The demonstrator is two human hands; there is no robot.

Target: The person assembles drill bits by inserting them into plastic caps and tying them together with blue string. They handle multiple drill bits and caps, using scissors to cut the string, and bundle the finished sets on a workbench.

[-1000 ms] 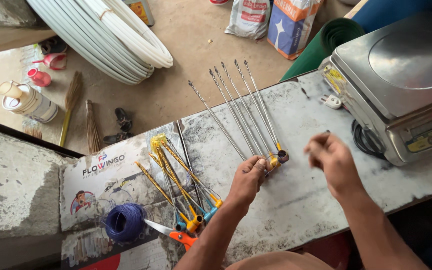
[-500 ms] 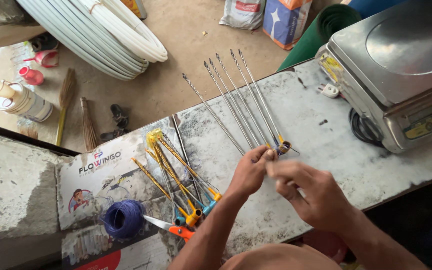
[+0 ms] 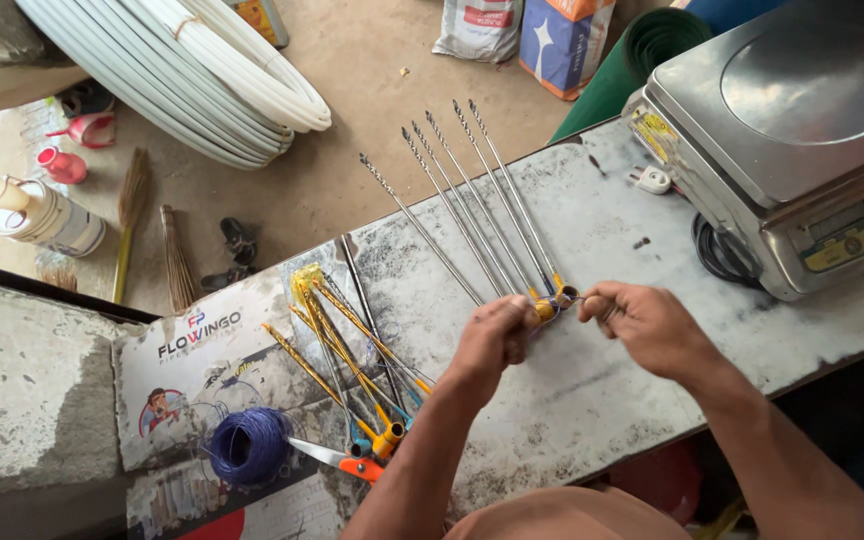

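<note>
Several long thin drill bits [image 3: 472, 205] fan out over the far edge of a worn grey counter [image 3: 592, 380]. Their near ends, capped in yellow and blue, meet between my hands. My left hand [image 3: 492, 335] is closed around that bunched end. My right hand [image 3: 647, 322] pinches something thin, a thread or tie too fine to make out, right at the caps. A second bunch of bits in yellow sleeves [image 3: 347, 335] lies to the left.
A ball of blue thread [image 3: 249, 445] and orange-handled scissors [image 3: 347, 460] lie at the front left on a printed sheet [image 3: 182, 365]. A metal weighing scale [image 3: 802, 130] stands at the right. On the floor beyond are a white pipe coil [image 3: 182, 70], brooms, sacks and a green roll.
My right hand has come in from the right to the capped ends of the bits, where it now meets my left hand. The left hand has stayed on the bunch.
</note>
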